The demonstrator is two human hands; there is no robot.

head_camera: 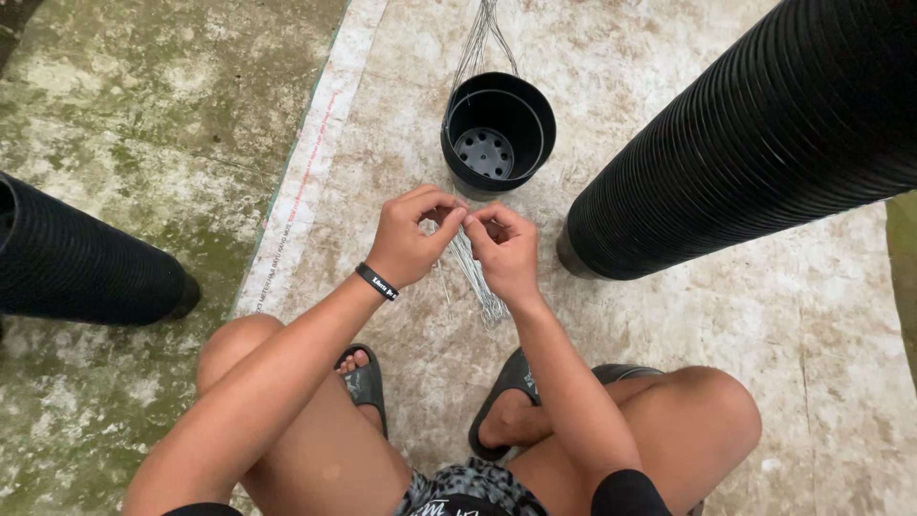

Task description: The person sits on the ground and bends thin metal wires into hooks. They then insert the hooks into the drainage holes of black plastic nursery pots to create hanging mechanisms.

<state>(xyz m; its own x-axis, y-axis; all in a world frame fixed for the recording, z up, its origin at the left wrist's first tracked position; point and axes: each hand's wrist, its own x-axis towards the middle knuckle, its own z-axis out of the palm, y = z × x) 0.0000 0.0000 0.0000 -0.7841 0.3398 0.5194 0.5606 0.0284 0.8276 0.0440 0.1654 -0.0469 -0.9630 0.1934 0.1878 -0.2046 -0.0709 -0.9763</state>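
Head view: wires (475, 272) between hands (458, 239).

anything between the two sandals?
No object. Head view shows only bare mat between the left sandal and right sandal; the wire bundle ends short of them.

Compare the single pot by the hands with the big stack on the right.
The pot stands upright, its holed bottom visible; the stack leans over, showing ribbed rims. The pot is one, with a wire ring at its rim; the stack is many, nested, and much longer. Both are black plastic.
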